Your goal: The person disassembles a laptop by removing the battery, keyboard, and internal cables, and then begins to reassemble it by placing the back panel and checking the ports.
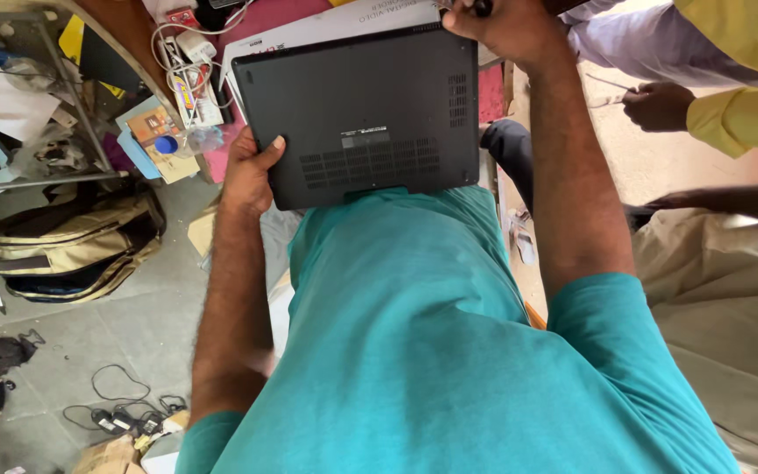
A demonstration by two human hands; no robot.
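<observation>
Laptop [357, 114], dark grey, underside up, long axis running left to right between our hands, near edge against our chest. Left hand [250, 171] clamped on its left edge; right hand [502, 26] closed at the far right corner, grip contents unclear.

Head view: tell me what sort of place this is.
Probably a small electronics repair shop. The left hand steadies an upturned laptop, a power strip lies tangled in cables, and chargers are strewn on the floor.
</observation>
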